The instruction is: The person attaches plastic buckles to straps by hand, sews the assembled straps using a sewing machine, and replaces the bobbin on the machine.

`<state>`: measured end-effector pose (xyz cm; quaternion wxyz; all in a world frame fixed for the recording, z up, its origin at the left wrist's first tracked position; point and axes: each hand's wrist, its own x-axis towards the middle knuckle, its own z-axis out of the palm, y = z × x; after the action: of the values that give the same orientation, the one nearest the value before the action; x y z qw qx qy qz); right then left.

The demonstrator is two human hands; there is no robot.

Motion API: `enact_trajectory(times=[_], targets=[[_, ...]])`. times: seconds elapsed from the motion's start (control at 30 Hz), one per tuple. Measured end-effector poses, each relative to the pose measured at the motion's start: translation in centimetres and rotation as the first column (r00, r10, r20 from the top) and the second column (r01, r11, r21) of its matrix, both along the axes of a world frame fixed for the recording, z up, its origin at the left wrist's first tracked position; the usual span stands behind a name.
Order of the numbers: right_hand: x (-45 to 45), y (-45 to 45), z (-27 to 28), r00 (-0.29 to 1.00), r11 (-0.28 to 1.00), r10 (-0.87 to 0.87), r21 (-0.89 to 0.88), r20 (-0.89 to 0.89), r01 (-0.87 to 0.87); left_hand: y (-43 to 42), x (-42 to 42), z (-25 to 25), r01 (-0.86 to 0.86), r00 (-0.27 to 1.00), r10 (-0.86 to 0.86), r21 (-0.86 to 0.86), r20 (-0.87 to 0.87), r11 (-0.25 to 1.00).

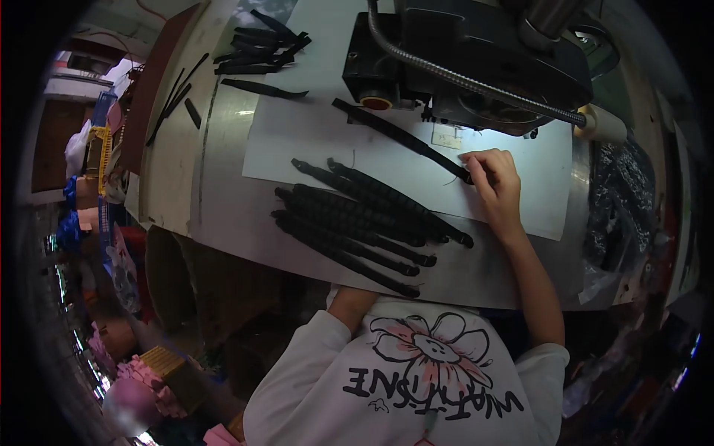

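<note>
My right hand [494, 182] is at the end of a long black fabric strap [401, 138], thumb and fingers pinched together on its tip. The strap slants up and left across the white work surface [297, 141], in front of the dark sewing machine [476, 70]. Below it lies a group of several black straps [357, 215], side by side, some with ribbed texture. My left forearm [353, 308] goes down at the table's front edge, and the hand itself is hidden.
More black straps [260, 50] are heaped at the upper left, with a single strap [262, 88] beside them. Thin black strips [172, 100] lie on the left side board. A flexible metal conduit [476, 78] crosses the machine. Crumpled dark plastic [621, 201] sits at the right.
</note>
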<state>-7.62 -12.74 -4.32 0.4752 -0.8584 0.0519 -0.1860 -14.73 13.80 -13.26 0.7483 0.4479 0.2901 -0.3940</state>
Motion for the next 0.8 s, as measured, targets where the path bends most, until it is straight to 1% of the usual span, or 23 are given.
enact_trajectory(times=[0.17,0.27,0.37,0.47,0.57,0.6,0.67,0.7,0.73,0.8], targets=[[0.1,0.1,0.3,1.000,1.000,0.005,0.013,0.012,-0.005,-2.7,1.2,0.0,-0.122,0.992,0.117,-0.119,-0.044,0.985],[0.0,-0.1,0.0,1.000,0.999,0.009,0.041,-0.002,-0.008,-4.9,2.1,0.0,-0.209,0.977,0.196,-0.192,-0.088,0.959],[0.0,-0.2,-0.2,1.000,1.000,0.002,0.031,0.014,-0.002,-6.5,2.4,0.3,-0.295,0.954,0.270,-0.241,-0.132,0.925],[-0.2,-0.7,-0.5,0.998,0.999,0.049,-0.015,-0.046,-0.050,-5.6,1.4,0.6,-0.357,0.932,0.320,-0.279,-0.170,0.891],[-0.3,-0.3,0.1,0.983,0.977,0.127,-0.186,0.135,-0.101,-0.7,-1.7,-0.2,-0.358,0.933,0.325,-0.340,-0.152,0.869],[-0.4,-0.1,0.3,0.971,0.948,0.205,-0.273,0.121,-0.166,1.7,-2.9,-0.3,-0.352,0.936,0.325,-0.362,-0.134,0.863],[-0.9,1.2,0.6,0.959,0.852,0.271,-0.482,0.076,-0.203,6.1,-5.5,-0.5,-0.338,0.940,0.329,-0.406,-0.093,0.849],[-1.1,1.5,0.4,0.952,0.812,0.300,-0.540,0.063,-0.220,5.9,-5.4,2.4,-0.406,0.914,0.375,-0.375,-0.158,0.833],[-1.1,1.8,0.3,0.947,0.800,0.318,-0.550,0.050,-0.240,6.2,-5.8,3.1,-0.409,0.912,0.380,-0.402,-0.152,0.819],[-1.2,2.1,0.1,0.939,0.831,0.342,-0.481,0.046,-0.279,6.5,-6.3,3.7,-0.394,0.916,0.377,-0.468,-0.135,0.791]])
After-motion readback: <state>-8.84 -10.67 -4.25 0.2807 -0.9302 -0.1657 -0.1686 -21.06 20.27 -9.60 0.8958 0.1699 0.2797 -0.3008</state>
